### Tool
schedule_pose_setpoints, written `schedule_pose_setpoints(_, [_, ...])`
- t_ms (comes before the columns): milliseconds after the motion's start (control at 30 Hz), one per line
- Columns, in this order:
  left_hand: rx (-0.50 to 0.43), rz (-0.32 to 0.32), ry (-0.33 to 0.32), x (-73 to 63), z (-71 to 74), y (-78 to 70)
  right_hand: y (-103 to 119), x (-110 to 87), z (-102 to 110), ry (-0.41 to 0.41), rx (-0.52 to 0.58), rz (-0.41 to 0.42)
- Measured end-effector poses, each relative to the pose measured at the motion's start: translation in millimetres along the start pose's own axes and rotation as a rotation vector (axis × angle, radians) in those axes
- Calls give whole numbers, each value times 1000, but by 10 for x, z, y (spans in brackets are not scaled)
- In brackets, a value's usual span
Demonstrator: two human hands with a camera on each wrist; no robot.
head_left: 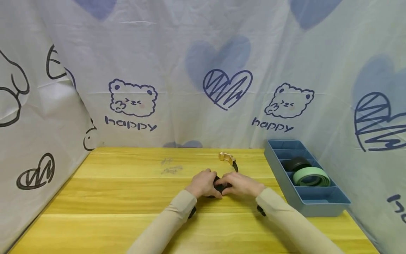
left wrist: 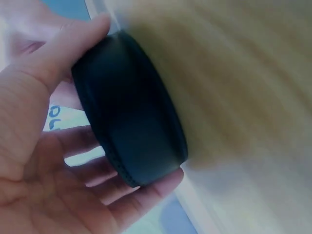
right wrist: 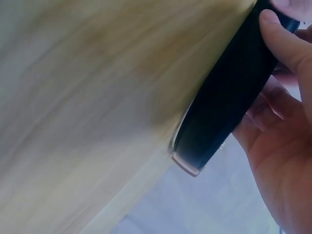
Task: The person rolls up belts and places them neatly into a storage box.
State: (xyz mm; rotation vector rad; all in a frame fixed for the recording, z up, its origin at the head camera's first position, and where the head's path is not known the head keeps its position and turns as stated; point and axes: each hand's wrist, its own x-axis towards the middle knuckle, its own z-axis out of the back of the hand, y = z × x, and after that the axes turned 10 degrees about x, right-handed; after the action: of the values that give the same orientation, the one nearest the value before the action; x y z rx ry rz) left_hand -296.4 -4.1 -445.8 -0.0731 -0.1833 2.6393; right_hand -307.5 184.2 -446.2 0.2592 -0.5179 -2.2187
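A black belt (left wrist: 139, 117) is partly coiled between the two hands, close over the yellow wooden table (head_left: 127, 197). My left hand (head_left: 203, 184) grips the rounded coil, its thumb on the near edge and its fingers curled around the other side. On the strap (right wrist: 226, 92), my right hand (head_left: 242, 184) pinches with the thumb against the fingers. The belt's loose length runs away from me to a gold buckle (head_left: 226, 157) lying farther back on the table. In the head view the hands hide most of the coil.
A blue-grey divided tray (head_left: 282, 180) stands at the table's right side. Its compartments hold a coiled black belt (head_left: 297, 163) and a coiled light green belt (head_left: 312, 176). A white printed cloth (head_left: 177, 106) hangs along the back and both sides.
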Motion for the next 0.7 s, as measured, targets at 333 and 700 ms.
schedule_pose_setpoints(333, [-1, -189, 102, 36, 64, 182, -71, 70, -19, -37, 2, 55])
schedule_pose_setpoints(700, [70, -8, 47, -37, -8, 125, -66, 94, -58, -75, -47, 65])
